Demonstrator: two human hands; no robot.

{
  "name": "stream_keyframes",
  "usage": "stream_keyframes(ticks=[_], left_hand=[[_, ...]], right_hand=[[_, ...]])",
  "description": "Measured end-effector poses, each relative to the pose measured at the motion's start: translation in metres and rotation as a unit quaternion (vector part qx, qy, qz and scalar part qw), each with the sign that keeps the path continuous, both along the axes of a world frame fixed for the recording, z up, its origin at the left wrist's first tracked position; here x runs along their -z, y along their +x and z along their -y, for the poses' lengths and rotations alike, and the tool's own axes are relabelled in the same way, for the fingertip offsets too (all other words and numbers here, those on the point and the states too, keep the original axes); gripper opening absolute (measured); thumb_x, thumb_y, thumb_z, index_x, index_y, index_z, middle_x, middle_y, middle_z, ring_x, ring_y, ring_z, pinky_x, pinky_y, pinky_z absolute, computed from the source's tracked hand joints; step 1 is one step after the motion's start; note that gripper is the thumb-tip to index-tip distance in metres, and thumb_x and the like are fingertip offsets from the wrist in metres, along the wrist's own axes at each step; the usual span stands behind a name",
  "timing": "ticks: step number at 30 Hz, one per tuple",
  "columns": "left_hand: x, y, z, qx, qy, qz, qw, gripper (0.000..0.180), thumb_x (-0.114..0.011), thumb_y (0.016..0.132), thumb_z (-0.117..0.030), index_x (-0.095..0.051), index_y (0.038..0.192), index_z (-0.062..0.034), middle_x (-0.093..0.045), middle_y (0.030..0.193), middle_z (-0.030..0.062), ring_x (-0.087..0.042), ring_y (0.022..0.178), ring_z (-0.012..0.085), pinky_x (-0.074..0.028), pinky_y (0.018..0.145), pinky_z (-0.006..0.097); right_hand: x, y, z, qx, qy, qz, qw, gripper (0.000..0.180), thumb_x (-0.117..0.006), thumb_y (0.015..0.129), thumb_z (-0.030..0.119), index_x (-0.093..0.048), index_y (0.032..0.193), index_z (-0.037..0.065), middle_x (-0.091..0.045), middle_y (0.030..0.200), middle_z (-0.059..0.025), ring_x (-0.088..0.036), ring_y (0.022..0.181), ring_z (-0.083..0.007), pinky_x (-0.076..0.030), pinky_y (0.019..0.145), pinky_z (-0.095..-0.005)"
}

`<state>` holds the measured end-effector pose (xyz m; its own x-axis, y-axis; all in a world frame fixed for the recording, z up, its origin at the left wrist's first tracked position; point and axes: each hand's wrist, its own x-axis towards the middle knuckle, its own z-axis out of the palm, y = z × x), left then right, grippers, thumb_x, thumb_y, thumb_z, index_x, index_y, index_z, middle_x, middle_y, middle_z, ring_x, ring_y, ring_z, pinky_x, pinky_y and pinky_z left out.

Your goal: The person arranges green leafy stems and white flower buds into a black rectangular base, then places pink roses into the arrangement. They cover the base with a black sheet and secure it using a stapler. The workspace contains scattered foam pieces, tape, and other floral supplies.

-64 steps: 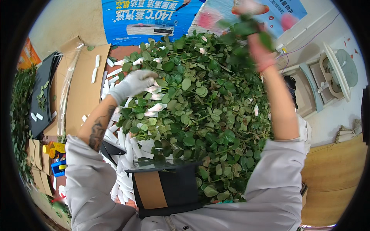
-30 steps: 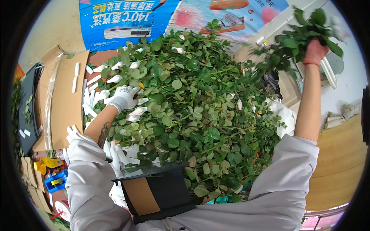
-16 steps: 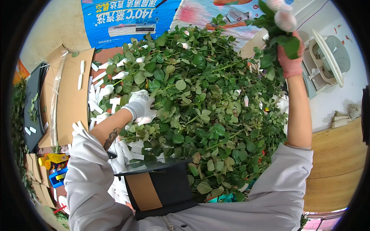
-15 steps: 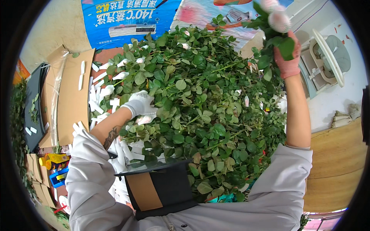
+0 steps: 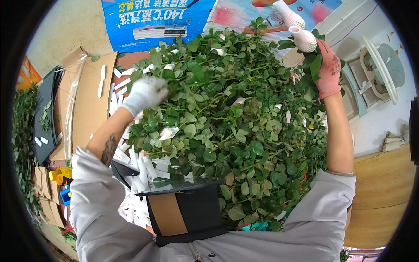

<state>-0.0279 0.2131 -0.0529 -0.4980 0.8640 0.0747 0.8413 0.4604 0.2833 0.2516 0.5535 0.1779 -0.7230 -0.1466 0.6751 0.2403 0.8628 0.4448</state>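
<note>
A large heap of leafy cut roses fills the middle, several heads wrapped in white net sleeves. My right hand, in a pink glove, is raised over the heap's far right side. It is closed round a small bunch of roses; two white-netted heads stick out up and left, with leaves around the fingers. My left hand, in a white glove, is at the heap's left edge, just below some sleeved heads. Its fingers look curled; blur and leaves hide what they hold. Blurred leaves lie just to its right.
White tubular sleeves lie scattered along the heap's left side. A black stand with a brown strip is close to my body. Cardboard and a black panel lean at left. A pale plastic chair-like item is at right.
My left hand has moved up and left along the heap's edge, its fingers now curled. My right hand, still holding the roses, has come slightly lower. The view has shifted a little.
</note>
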Motion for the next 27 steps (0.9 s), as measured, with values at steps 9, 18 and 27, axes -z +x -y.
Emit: stream_keyframes(ticks=[9,18,27], left_hand=[[0.054,0.062,0.037,0.059,0.071,0.064,0.994,0.031,-0.063,0.083,-0.034,-0.068,0.094,-0.0055,-0.064,0.094,0.0166,-0.062,0.093,0.0344,-0.048,0.081,0.044],[0.069,0.023,0.014,0.083,-0.051,0.077,0.992,0.045,-0.062,0.083,-0.043,-0.068,0.107,-0.0059,-0.069,0.092,0.0143,-0.065,0.091,0.0359,-0.052,0.081,0.044],[-0.069,-0.039,0.03,0.014,-0.007,0.102,0.995,0.029,-0.063,0.087,-0.031,-0.067,0.09,-0.0029,-0.067,0.073,0.0123,-0.066,0.066,0.0273,-0.05,0.063,0.039]], right_hand=[[0.011,-0.013,0.018,0.021,-0.008,0.059,0.998,0.06,-0.072,0.071,0.012,-0.055,0.128,0.016,-0.06,0.125,-0.0101,-0.059,0.111,-0.0314,-0.05,0.091,-0.0417],[0.031,-0.042,0.072,-0.033,-0.003,0.119,0.992,0.057,-0.072,0.072,0.015,-0.056,0.127,0.016,-0.061,0.122,-0.0107,-0.06,0.109,-0.0298,-0.051,0.089,-0.0407],[0.031,-0.058,0.093,-0.079,-0.011,0.152,0.985,0.056,-0.072,0.075,0.018,-0.056,0.128,0.018,-0.061,0.122,-0.0107,-0.06,0.109,-0.0302,-0.051,0.088,-0.0414]])
